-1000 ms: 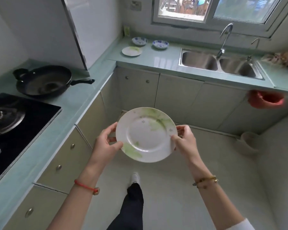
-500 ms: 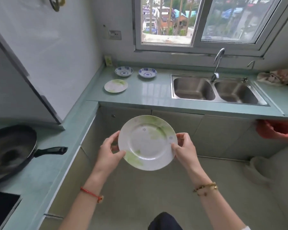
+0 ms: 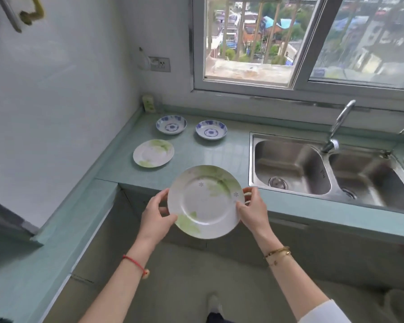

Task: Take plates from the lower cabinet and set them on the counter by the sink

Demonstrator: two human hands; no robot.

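Note:
I hold a white plate with green leaf marks in both hands, tilted toward me, over the front edge of the pale green counter. My left hand grips its left rim and my right hand grips its right rim. A matching green-marked plate lies flat on the counter to the left. Behind it sit two small blue-patterned dishes. The double steel sink is to the right of them.
A tap rises behind the sink under the window. The counter turns a corner and runs along the left wall. Closed lower cabinet doors are below the sink. A wall socket is above the corner.
I have moved closer to the sink counter, carrying the plate forward in both hands. The stove and pan have left the view on the left.

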